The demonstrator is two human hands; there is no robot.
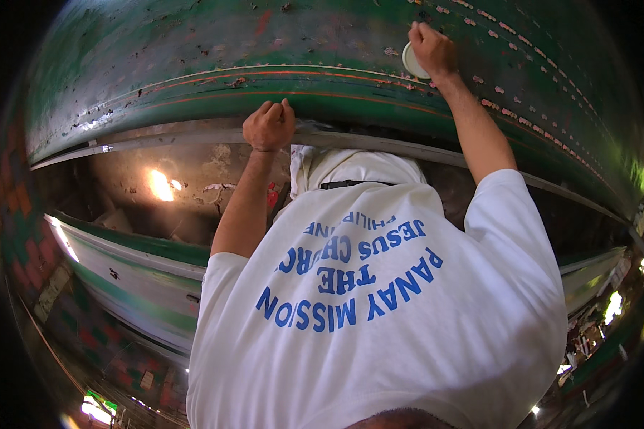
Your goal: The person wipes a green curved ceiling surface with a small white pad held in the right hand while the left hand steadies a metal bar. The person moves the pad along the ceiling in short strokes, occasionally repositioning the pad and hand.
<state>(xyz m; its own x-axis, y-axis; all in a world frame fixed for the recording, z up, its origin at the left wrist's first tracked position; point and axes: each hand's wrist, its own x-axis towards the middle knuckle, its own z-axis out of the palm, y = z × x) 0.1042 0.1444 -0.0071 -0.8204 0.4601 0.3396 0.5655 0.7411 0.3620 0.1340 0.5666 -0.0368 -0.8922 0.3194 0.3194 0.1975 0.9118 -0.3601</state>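
1. Head view was looking down over a white printed shirt (pixel 379 314) toward a curved green painted hull (pixel 193 57) with flaking, pitted paint.
2. The right hand (pixel 431 48) was raised to the upper part of the hull, its grip closed around a small round pale disc (pixel 412 61), which was pressed flat against the green surface.
3. The left hand (pixel 268 126) was curled into a closed grip over the grey rim (pixel 157 139) running below the hull's red stripe, apparently as a brace; nothing else was seen held in it.
4. Progress was judged as partial: bare pinkish patches (pixel 511 107) were seen in a band to the right of the disc, which suggested that stretch had been rubbed.
5. To the left of the disc, rough peeling paint (pixel 215 43) was left across most of the hull, so most of the surface work was judged not yet done.
6. What kind of pad the disc was could not be told.
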